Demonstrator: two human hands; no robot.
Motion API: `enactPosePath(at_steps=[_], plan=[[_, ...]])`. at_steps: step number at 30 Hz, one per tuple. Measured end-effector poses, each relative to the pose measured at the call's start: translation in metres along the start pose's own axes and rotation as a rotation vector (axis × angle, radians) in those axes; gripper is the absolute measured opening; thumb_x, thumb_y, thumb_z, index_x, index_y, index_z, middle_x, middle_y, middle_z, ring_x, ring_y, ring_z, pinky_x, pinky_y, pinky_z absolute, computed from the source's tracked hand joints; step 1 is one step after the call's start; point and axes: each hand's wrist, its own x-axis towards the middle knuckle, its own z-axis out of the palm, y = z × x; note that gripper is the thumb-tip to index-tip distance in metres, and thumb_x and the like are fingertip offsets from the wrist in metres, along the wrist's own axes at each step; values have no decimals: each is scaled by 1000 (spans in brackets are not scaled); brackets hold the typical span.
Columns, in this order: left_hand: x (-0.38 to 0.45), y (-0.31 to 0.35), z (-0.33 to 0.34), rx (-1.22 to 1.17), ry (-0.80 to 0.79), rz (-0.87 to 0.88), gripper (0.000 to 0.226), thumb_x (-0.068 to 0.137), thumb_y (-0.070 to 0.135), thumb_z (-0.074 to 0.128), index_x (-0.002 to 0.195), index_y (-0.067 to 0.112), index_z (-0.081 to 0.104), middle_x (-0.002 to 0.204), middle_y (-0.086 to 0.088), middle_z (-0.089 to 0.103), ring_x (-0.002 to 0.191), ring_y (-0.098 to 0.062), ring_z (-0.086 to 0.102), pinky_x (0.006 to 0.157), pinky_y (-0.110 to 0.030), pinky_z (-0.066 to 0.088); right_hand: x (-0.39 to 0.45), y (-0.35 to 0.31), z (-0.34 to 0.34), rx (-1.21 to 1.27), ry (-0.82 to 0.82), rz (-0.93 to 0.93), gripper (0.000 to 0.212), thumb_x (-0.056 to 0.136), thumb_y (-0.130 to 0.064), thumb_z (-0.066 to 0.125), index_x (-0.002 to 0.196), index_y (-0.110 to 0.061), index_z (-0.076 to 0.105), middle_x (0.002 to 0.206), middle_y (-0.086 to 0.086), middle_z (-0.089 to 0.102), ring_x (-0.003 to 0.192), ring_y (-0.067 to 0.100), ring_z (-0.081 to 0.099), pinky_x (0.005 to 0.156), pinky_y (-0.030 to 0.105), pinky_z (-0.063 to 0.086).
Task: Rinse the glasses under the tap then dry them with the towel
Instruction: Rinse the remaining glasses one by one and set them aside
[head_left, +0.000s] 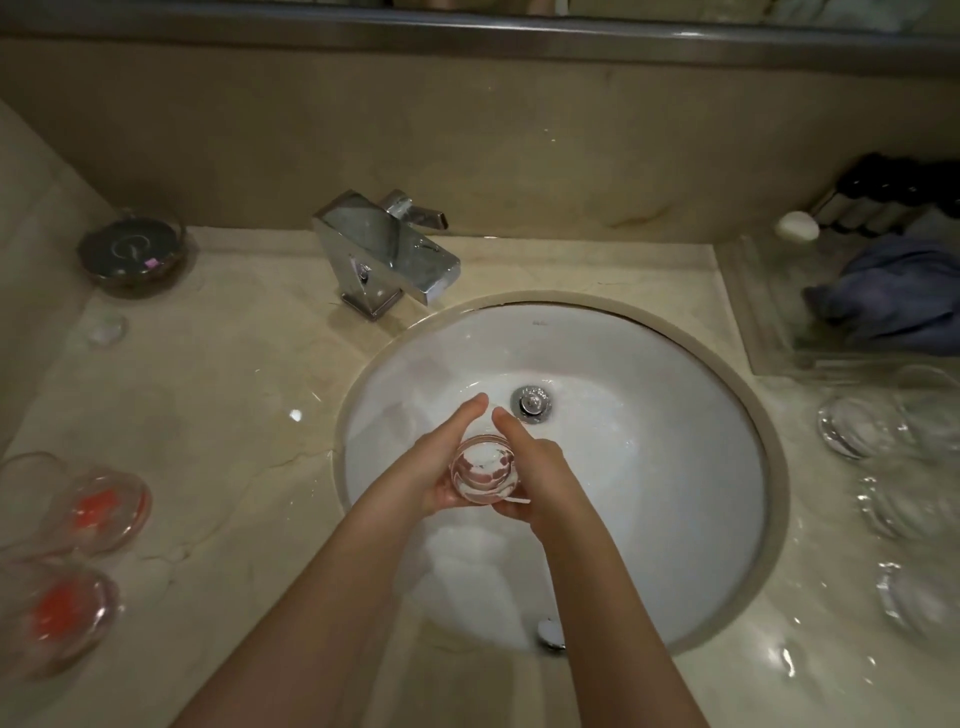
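Both hands are together over the white sink (675, 415), and they hold one clear glass (484, 470) between them. The left hand (436, 467) grips the glass from the left side and the right hand (535, 467) grips it from the right side, with the fingers curled under and around it. The two thumbs point forward, toward the drain (531, 401), and their tips are near each other but apart. The glass is upright, its mouth facing up to the camera, and it is above the middle of the basin, nearer than the drain.

The chrome tap (387, 249) stands on the table (234, 415) behind the sink, to the left. I cannot tell if water runs from it.

On the left part of the table lie two glasses with something orange-red inside (98, 506), (62, 618). Farther back on the left there is a round dark dish (132, 252). On the right side of the table several clear glasses (862, 426) stand close together, blurred. Behind them a blue-grey towel (893, 291) lies crumpled on a clear tray (769, 332), and a small white soap (796, 224) is beside dark bottles (893, 195).
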Motion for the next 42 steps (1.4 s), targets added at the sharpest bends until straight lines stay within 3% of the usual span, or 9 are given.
enactPosePath(at_steps=[6,10,14,18,25,27,32,37,42], plan=[[-23,-2,21,58,3,65,50,79,53,71,99,7,64,83,-9,74,70,-21,73,58,-29,57,-24,15,-25,38,-48,-127,49,89,-54,57,111,-10,61,106,7,69,86,16,70,56,24,53],[-40,-1,37,121,13,232,71,61,44,88,119,14,58,109,-11,65,90,-22,70,81,-39,60,-48,21,-50,153,-75,-267,38,93,-49,53,112,-17,63,98,-2,63,86,12,67,73,29,57],[-56,-1,58,326,-17,420,73,42,46,89,110,33,65,101,-4,70,94,-15,70,80,-34,55,-71,21,-74,179,-22,-325,43,91,-51,56,113,-14,61,102,2,63,89,15,65,68,25,54],[-72,-2,85,497,-45,536,83,39,48,90,117,40,63,107,4,66,102,-4,63,83,-22,50,-94,25,-103,209,49,-400,39,86,-44,66,112,-16,59,106,6,68,92,17,68,72,26,54],[-96,-13,135,575,-154,636,78,59,19,93,126,34,58,115,6,65,101,-8,59,71,-9,48,-128,42,-149,200,150,-535,70,56,-63,73,117,-31,58,117,4,65,103,13,66,90,33,54],[-99,-17,148,587,-193,640,83,52,20,96,124,35,58,115,7,65,102,-9,59,75,-13,51,-133,48,-162,208,189,-539,70,56,-60,75,117,-32,58,116,1,64,104,12,66,98,39,51],[-98,-26,178,625,-261,645,89,34,41,89,117,42,59,115,8,67,104,-3,60,84,-21,54,-149,61,-189,260,233,-578,48,67,-40,77,110,-35,57,114,0,63,103,9,65,91,30,53],[-99,-36,209,758,-310,675,81,50,10,96,118,36,59,118,4,65,100,2,60,76,-11,49,-158,76,-215,286,277,-589,38,81,-18,76,110,-30,54,114,-2,59,94,3,65,70,16,51],[-99,-47,246,940,-365,715,83,32,45,85,108,50,54,112,13,65,103,-9,63,90,-27,53,-170,97,-247,265,383,-578,46,72,-20,84,104,-35,55,112,-6,61,105,13,63,80,25,54]])
